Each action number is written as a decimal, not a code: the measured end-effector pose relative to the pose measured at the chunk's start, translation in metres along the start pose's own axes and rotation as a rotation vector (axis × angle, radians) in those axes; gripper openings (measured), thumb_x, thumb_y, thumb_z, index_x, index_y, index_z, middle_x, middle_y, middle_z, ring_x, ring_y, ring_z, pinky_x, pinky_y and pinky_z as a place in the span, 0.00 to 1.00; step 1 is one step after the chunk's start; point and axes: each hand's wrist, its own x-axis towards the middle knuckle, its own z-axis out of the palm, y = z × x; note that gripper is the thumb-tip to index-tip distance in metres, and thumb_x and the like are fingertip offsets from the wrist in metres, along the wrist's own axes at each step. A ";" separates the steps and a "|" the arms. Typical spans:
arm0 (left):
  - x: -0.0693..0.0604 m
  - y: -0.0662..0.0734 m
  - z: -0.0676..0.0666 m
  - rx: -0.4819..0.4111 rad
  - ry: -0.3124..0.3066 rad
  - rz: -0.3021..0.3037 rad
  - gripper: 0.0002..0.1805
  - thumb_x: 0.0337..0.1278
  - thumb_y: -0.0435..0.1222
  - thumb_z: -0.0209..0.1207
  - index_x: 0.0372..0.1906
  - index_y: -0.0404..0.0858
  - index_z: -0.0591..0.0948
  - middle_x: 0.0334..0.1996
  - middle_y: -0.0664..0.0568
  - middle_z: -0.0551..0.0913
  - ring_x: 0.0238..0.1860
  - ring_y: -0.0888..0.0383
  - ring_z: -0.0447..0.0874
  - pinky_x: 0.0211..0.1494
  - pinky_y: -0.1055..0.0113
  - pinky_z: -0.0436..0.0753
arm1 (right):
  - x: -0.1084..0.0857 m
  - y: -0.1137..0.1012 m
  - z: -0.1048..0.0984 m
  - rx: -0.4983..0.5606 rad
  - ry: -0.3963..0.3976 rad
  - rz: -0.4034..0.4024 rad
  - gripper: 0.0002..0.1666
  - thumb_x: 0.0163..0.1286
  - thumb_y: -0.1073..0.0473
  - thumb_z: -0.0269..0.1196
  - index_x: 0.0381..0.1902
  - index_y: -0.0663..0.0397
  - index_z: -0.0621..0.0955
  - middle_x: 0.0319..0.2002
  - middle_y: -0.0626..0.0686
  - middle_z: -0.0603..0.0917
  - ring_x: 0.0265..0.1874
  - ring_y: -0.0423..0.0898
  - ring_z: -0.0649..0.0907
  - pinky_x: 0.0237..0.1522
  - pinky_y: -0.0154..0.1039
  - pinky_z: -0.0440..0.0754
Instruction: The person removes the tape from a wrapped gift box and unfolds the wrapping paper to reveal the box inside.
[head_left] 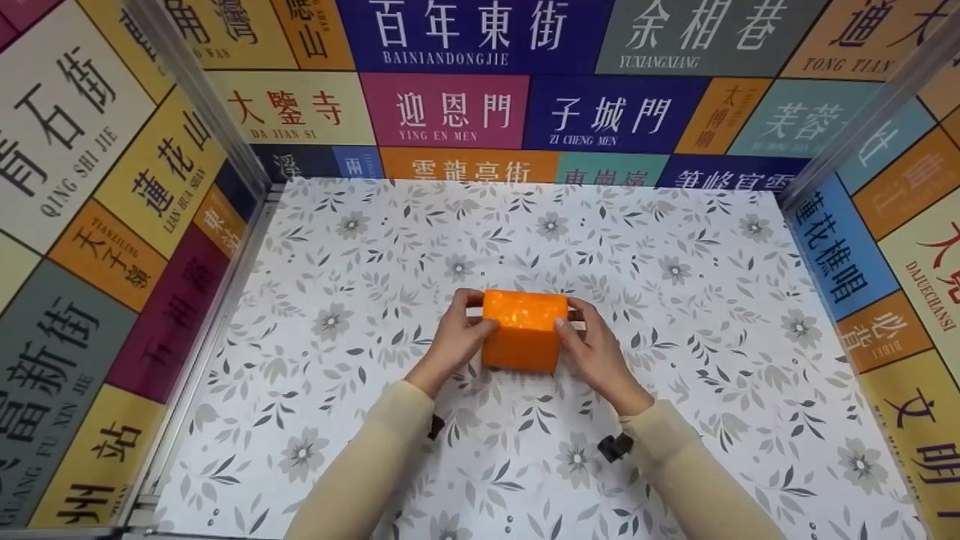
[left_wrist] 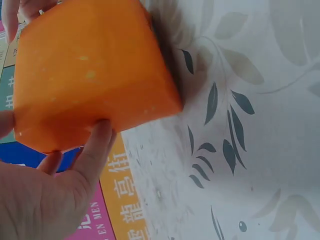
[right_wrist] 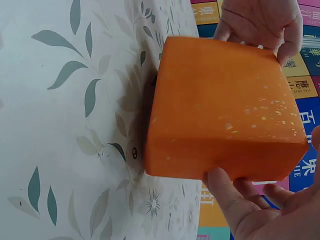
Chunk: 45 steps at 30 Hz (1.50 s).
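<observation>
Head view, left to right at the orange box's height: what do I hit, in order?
Left sign-covered wall → left hand → orange box → right hand → right sign-covered wall.

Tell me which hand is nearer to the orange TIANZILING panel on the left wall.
Left. The left hand grips the left side of the orange box, towards the TIANZILING panel; the right hand grips the opposite side, farther from it.
</observation>
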 end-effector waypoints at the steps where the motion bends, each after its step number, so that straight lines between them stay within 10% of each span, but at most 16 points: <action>1: 0.000 0.000 0.001 -0.028 -0.007 0.023 0.27 0.53 0.31 0.61 0.60 0.38 0.68 0.59 0.44 0.73 0.54 0.49 0.81 0.56 0.60 0.81 | 0.000 0.000 0.000 0.014 0.009 -0.003 0.32 0.75 0.46 0.58 0.70 0.55 0.67 0.57 0.59 0.76 0.48 0.55 0.83 0.55 0.50 0.79; 8: -0.003 -0.009 0.005 -0.063 -0.050 0.143 0.41 0.38 0.18 0.64 0.64 0.35 0.66 0.59 0.42 0.66 0.62 0.46 0.73 0.61 0.59 0.77 | -0.006 -0.006 0.001 0.155 0.017 -0.052 0.33 0.70 0.63 0.65 0.69 0.61 0.66 0.60 0.63 0.71 0.55 0.59 0.80 0.55 0.46 0.81; 14: -0.009 -0.017 -0.002 -0.059 -0.109 0.212 0.24 0.47 0.22 0.67 0.52 0.28 0.76 0.63 0.35 0.64 0.62 0.44 0.73 0.59 0.56 0.79 | -0.018 -0.022 -0.004 0.197 -0.003 -0.113 0.28 0.61 0.74 0.68 0.58 0.72 0.73 0.58 0.69 0.68 0.57 0.63 0.79 0.56 0.56 0.78; 21: -0.015 -0.021 -0.003 0.135 -0.053 0.215 0.09 0.53 0.32 0.69 0.35 0.34 0.80 0.57 0.40 0.76 0.61 0.51 0.74 0.62 0.58 0.77 | -0.031 0.015 0.004 0.152 -0.035 -0.153 0.28 0.52 0.79 0.71 0.52 0.69 0.77 0.65 0.68 0.67 0.60 0.62 0.75 0.54 0.57 0.79; 28: -0.020 -0.025 0.003 0.248 -0.108 0.152 0.20 0.48 0.28 0.72 0.48 0.33 0.79 0.57 0.47 0.72 0.53 0.51 0.79 0.51 0.60 0.83 | -0.041 0.039 0.008 0.110 -0.081 -0.182 0.25 0.56 0.75 0.71 0.52 0.61 0.79 0.67 0.61 0.67 0.63 0.57 0.73 0.56 0.52 0.79; 36: -0.018 -0.022 -0.001 0.660 -0.164 0.239 0.41 0.52 0.50 0.71 0.72 0.47 0.70 0.78 0.54 0.52 0.75 0.53 0.56 0.72 0.58 0.64 | -0.033 0.035 -0.003 -0.252 -0.036 -0.324 0.20 0.65 0.59 0.69 0.54 0.53 0.82 0.61 0.54 0.76 0.60 0.49 0.75 0.59 0.51 0.76; 45: -0.011 -0.019 -0.001 0.857 -0.339 0.291 0.41 0.59 0.57 0.64 0.74 0.45 0.69 0.77 0.54 0.58 0.77 0.53 0.48 0.76 0.55 0.54 | -0.015 0.013 0.002 -0.532 -0.110 -0.463 0.16 0.64 0.52 0.71 0.48 0.49 0.85 0.46 0.47 0.82 0.45 0.46 0.80 0.49 0.45 0.80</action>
